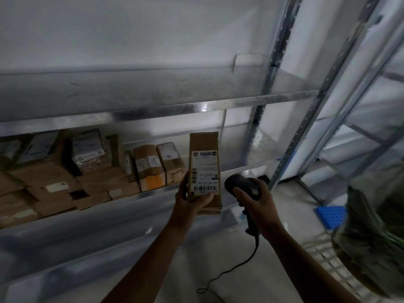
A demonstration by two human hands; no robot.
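Cardboard parcel (204, 145) stood upright in our left hand (190, 200), fingers (184, 182) curled round its lower edge, before the shelf (251, 154). Our right hand (258, 200) gripped the black scanner (238, 185) just beside it. Open shelf room lay right of the stored boxes (148, 165).

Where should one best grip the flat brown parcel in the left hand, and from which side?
Probably its bare top end, from above, pinching front and back. The parcel stands upright and looks thin; the left hand grips its lower end, the label covers the middle, and the scanner in the right hand blocks its right side.
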